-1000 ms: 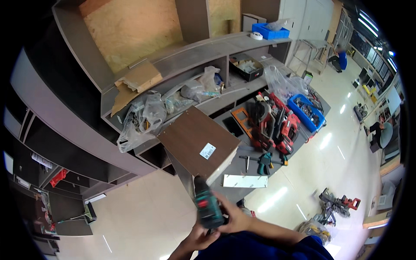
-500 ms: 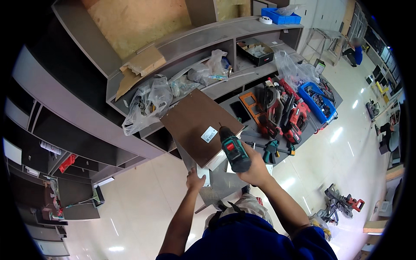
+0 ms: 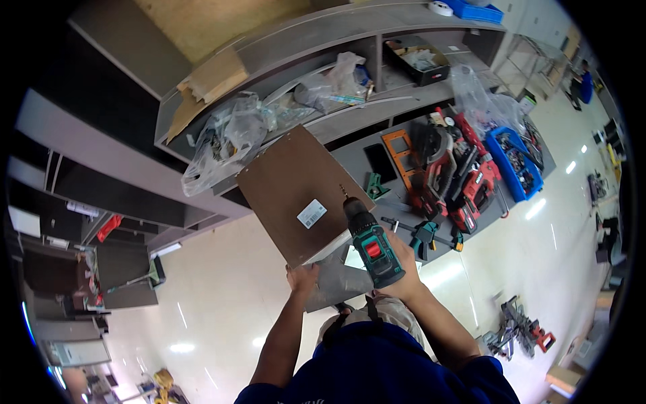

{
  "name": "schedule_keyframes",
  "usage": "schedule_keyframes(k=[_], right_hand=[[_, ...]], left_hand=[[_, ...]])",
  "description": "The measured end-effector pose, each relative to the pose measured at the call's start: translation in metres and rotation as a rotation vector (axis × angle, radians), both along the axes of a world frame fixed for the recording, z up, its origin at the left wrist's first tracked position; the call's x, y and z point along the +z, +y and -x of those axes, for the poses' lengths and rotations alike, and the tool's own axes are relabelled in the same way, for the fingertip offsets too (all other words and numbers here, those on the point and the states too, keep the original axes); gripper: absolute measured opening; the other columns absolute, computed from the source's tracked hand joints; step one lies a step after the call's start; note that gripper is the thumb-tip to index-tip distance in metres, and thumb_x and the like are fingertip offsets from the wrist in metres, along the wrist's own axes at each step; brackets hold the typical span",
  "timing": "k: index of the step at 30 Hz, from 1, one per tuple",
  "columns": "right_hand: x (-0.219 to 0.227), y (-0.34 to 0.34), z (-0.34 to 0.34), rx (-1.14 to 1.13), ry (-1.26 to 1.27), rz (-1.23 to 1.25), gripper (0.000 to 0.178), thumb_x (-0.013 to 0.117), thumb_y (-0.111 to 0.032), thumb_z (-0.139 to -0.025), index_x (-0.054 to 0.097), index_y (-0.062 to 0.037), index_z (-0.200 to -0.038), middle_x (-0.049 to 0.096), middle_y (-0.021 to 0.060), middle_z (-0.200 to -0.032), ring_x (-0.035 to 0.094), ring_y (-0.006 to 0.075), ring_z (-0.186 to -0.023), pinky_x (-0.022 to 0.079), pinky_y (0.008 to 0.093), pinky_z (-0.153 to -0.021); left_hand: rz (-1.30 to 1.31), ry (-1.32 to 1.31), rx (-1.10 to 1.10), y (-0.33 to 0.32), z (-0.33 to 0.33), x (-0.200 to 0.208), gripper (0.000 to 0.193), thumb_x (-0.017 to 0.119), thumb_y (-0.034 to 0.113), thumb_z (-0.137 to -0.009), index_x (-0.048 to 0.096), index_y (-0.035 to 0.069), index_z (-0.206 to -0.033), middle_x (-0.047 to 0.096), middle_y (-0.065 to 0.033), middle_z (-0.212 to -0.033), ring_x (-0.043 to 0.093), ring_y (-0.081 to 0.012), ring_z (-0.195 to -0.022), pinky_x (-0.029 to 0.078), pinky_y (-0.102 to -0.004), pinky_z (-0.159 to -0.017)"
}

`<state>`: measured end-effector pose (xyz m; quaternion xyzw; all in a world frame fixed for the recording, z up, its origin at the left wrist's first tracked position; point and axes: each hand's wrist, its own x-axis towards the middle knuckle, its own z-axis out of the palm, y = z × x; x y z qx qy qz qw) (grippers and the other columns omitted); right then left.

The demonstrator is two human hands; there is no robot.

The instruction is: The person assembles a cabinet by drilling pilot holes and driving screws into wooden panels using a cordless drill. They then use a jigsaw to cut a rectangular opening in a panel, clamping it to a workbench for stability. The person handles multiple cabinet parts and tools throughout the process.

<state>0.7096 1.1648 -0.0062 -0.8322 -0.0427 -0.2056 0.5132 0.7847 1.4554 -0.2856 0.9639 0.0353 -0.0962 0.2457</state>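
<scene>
A brown board-topped box (image 3: 276, 182) with a white label (image 3: 310, 214) sits turned at an angle on the grey work surface. At its near left corner, my left hand (image 3: 303, 277) has its fingers closed on the edge; the fingertips are partly hidden. My right hand (image 3: 404, 269) grips a green and black cordless drill (image 3: 373, 246) with a red switch. The drill bit (image 3: 344, 191) points away from me, over the right part of the brown top. From this view I cannot tell whether the bit touches the board.
Right of the box lie green clamps (image 3: 422, 237), an orange frame (image 3: 400, 156), red power tools (image 3: 476, 192) and a blue tray (image 3: 513, 165) of small parts. Clear plastic bags (image 3: 232, 138) and a black box (image 3: 417, 64) rest in the grey shelving behind. Another person (image 3: 584, 86) is far right.
My left hand has moved from beside the white paper to the box's near left corner. The box has shifted slightly left, and the drill has come nearer to me.
</scene>
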Motion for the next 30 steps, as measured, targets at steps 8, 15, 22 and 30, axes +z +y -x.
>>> schedule_keyframes(k=[8, 15, 22, 30], right_hand=[[0.038, -0.002, -0.056, 0.089, 0.227, 0.284, 0.083, 0.078, -0.025, -0.064, 0.052, -0.0066, -0.141, 0.063, 0.0201, -0.126, 0.067, 0.0432, -0.101, 0.056, 0.0466, -0.088], [0.023, 0.025, -0.103, 0.138, 0.206, 0.656, 0.084, 0.079, -0.020, -0.063, 0.054, -0.0094, -0.142, 0.059, 0.0208, -0.134, 0.068, 0.0419, -0.099, 0.057, 0.0479, -0.087], [0.024, 0.053, -0.141, 0.128, 0.285, 0.976, 0.083, 0.074, -0.007, -0.066, 0.050, -0.0122, -0.145, 0.055, 0.0187, -0.139, 0.065, 0.0426, -0.106, 0.054, 0.0487, -0.091], [0.051, 0.054, -0.164, 0.344, 0.294, 0.931, 0.083, 0.078, -0.005, -0.069, 0.047, -0.0098, -0.147, 0.050, 0.0220, -0.144, 0.054, 0.0416, -0.127, 0.047, 0.0434, -0.106]], left_hand=[[1.442, 0.469, 0.347, 0.086, 0.025, 0.072, 0.043, 0.058, 0.031, -0.098, 0.056, 0.003, -0.131, 0.067, -0.0111, -0.115, 0.066, -0.0257, -0.098, 0.054, -0.0463, -0.082], [1.960, 0.509, 0.326, 0.162, 0.087, 0.116, 0.067, 0.049, 0.051, -0.095, 0.050, 0.003, -0.142, 0.059, -0.0163, -0.131, 0.058, -0.0287, -0.113, 0.052, -0.0433, -0.084], [2.151, 0.406, 0.326, 0.207, 0.134, 0.115, 0.076, 0.053, 0.051, -0.093, 0.041, -0.001, -0.147, 0.051, -0.0256, -0.134, 0.057, -0.0337, -0.114, 0.060, -0.0453, -0.082], [2.325, 0.500, 0.151, 0.273, 0.157, 0.099, 0.080, 0.055, 0.047, -0.093, 0.033, -0.006, -0.150, 0.044, -0.0338, -0.137, 0.053, -0.0431, -0.124, 0.062, -0.0554, -0.082]])
